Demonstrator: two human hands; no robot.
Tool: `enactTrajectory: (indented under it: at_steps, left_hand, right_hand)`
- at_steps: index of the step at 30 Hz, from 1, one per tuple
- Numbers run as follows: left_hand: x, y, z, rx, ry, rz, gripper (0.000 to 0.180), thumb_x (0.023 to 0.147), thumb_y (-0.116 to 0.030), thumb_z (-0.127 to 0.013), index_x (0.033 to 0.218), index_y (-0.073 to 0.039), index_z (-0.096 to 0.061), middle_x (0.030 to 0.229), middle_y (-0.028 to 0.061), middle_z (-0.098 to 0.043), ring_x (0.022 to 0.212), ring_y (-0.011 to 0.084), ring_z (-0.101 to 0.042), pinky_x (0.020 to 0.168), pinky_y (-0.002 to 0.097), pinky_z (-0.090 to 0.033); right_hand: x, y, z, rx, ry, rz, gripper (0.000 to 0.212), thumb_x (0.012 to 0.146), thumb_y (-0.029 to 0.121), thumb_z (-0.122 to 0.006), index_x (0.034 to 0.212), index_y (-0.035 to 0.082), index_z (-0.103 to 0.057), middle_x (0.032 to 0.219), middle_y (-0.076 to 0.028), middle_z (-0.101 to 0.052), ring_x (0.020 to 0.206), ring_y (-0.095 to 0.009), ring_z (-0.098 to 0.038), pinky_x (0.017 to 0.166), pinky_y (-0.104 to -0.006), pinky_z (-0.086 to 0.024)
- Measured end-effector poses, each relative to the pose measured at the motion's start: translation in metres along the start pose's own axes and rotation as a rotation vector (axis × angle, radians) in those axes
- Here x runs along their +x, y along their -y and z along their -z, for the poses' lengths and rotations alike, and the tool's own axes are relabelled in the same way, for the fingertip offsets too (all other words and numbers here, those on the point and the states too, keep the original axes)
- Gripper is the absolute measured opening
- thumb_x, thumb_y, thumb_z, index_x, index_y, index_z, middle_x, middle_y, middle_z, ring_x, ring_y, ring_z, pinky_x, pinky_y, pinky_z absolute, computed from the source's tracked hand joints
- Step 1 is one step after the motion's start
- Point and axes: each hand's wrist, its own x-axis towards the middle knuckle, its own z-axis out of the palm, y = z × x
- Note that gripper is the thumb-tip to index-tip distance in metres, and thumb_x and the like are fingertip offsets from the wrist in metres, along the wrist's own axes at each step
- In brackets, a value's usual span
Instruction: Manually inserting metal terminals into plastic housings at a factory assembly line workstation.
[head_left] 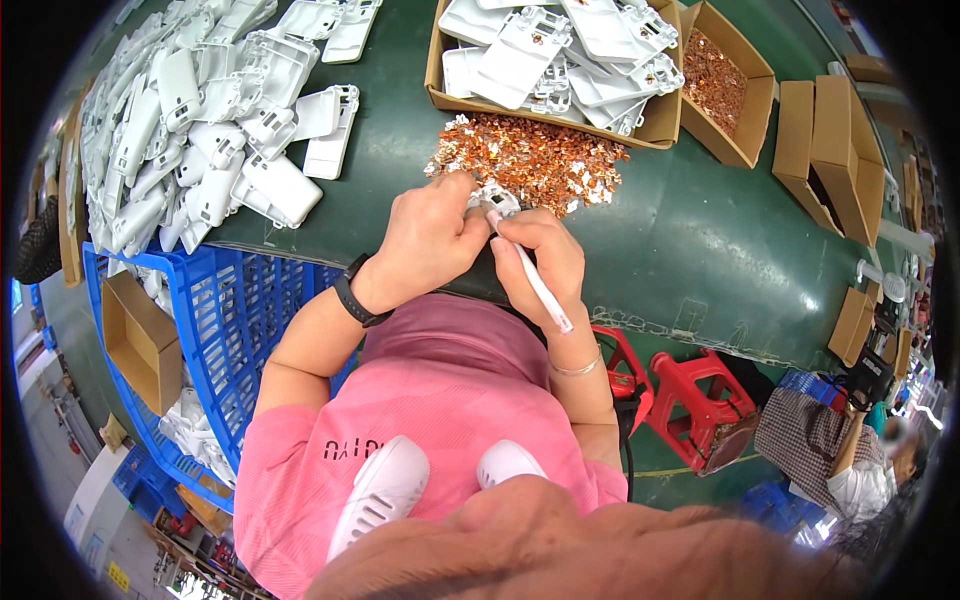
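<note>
White plastic piece [499,199], pinched in the left fingers [458,187], seems best braced firmly while the right fingers [530,232], gripping a pen-like tool [544,287], guide its tip gently.

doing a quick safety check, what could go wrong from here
The right hand might let the white pen-shaped tool slip, jabbing the left hand close by. Loose copper-coloured pieces lie just beyond both hands, so a knock could scatter them. The heaped white plastic housings reach the table edge, so some might slide off.
</note>
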Motion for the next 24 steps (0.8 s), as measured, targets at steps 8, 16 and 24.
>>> enactTrajectory:
  at_steps: [8, 16, 24]
  left_hand:
    - [-0.008, -0.002, -0.001, 0.085, 0.010, -0.096, 0.017, 0.080, -0.004, -0.059, 0.095, -0.001, -0.050, 0.083, 0.0201, -0.059, 0.072, 0.0426, -0.060, 0.059, 0.0513, -0.047]
    - [0.052, -0.037, 0.037, 0.002, -0.268, -0.309, 0.034, 0.085, 0.001, -0.064, 0.118, 0.003, -0.055, 0.107, 0.0210, -0.060, 0.097, 0.0367, -0.061, 0.085, 0.0383, -0.050]
    - [0.138, -0.026, 0.021, 0.198, -0.405, -0.345, 0.044, 0.091, -0.012, -0.059, 0.133, 0.001, -0.050, 0.137, 0.0232, -0.049, 0.129, 0.0383, -0.044, 0.108, 0.0417, -0.035]
  right_hand:
    - [0.004, 0.009, -0.008, -0.163, -0.045, 0.034, 0.018, 0.077, -0.003, -0.070, 0.089, 0.003, -0.059, 0.075, -0.013, -0.061, 0.062, -0.029, -0.061, 0.055, -0.0346, -0.050]
    - [-0.004, 0.002, 0.009, -0.036, -0.403, 0.061, 0.018, 0.074, -0.005, -0.070, 0.089, 0.002, -0.062, 0.077, -0.011, -0.063, 0.059, -0.023, -0.060, 0.054, -0.0295, -0.048]
    - [-0.004, 0.003, 0.009, -0.082, -0.410, 0.015, 0.017, 0.080, -0.002, -0.070, 0.095, 0.000, -0.063, 0.081, -0.012, -0.064, 0.063, -0.020, -0.059, 0.056, -0.0283, -0.048]
